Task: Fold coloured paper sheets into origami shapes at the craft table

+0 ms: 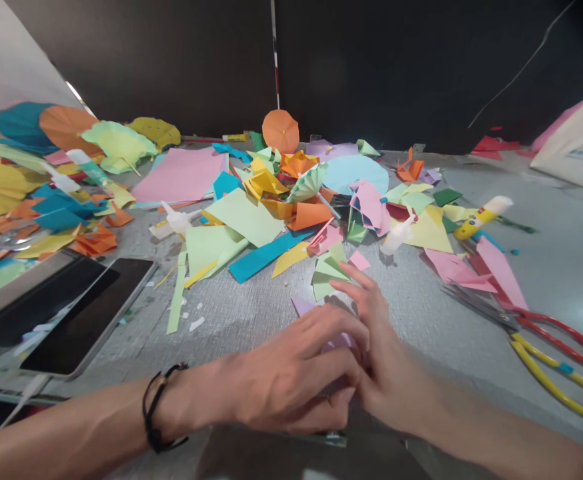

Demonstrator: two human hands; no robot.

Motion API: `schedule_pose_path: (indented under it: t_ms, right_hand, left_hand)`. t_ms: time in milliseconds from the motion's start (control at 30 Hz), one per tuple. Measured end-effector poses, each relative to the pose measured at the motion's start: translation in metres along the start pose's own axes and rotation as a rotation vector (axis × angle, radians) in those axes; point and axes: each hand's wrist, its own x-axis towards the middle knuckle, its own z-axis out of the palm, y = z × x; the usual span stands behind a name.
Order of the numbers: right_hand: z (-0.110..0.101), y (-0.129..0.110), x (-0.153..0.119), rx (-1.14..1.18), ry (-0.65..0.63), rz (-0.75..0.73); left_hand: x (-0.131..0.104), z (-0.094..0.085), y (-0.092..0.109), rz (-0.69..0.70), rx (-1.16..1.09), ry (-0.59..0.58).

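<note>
My left hand (301, 377), with a black cord bracelet on its wrist, is closed with its fingers curled over a piece of purple folded paper (340, 341). My right hand (382, 350) presses against the same paper from the other side, two fingers stretched forward and the others hidden behind the left hand. Most of the paper is covered by the hands, so its shape cannot be made out. Just beyond the fingertips lie light green paper pieces (324, 277) and a small pink square (359, 260). A purple paper corner (301, 307) pokes out past my left knuckles.
Scissors (514, 323) with red and yellow handles lie at right, near a yellow glue stick (481, 219). A white glue bottle (399, 235) lies among paper scraps. At left is a phone (91, 313) with a cable. A blue strip (271, 255) and paper fans (119, 143) lie farther back.
</note>
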Motion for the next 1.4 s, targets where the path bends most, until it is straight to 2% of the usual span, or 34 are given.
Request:
schedule_pose_path:
  t_ms: [233,333,433,533,600,700,833,933,1100,1300,1400]
  right_hand:
    - [0.001,0.0,0.0,0.003,-0.008,0.004]
    - [-0.005,-0.004,0.003,-0.019,-0.004,-0.018]
    - [-0.019,-0.007,0.011,-0.078,-0.028,-0.034]
    - [-0.034,-0.007,0.02,-0.16,-0.175,-0.089]
    - [-0.039,-0.005,0.024,-0.21,-0.314,-0.143]
    - [-0.042,-0.004,0.025,-0.258,-0.457,-0.161]
    - [-0.04,-0.005,0.022,-0.284,-0.562,-0.14]
    - [-0.036,-0.001,0.021,-0.285,-0.497,-0.18]
    - [-0.031,0.009,0.022,-0.221,-0.338,-0.252]
    - [-0.035,0.017,0.027,-0.022,-0.02,0.01]
    - [-0.037,0.022,0.03,0.092,0.138,0.133]
  left_hand:
    - [0.001,0.001,0.001,-0.014,0.001,0.009]
    - [-0.001,-0.002,0.001,-0.025,-0.004,0.022]
    - [-0.006,-0.008,-0.005,-0.128,0.058,0.115]
    - [-0.01,-0.015,-0.017,-0.269,0.19,0.253]
    - [-0.012,-0.019,-0.026,-0.362,0.245,0.271]
    - [-0.015,-0.02,-0.036,-0.487,0.283,0.193]
    - [-0.017,-0.02,-0.039,-0.527,0.283,0.056]
    - [-0.013,-0.024,-0.036,-0.566,0.224,0.011]
    - [-0.011,-0.032,-0.037,-0.646,0.127,0.031]
    - [-0.019,-0.028,-0.049,-0.475,0.24,0.011]
    - [-0.019,-0.027,-0.048,-0.467,0.263,-0.017]
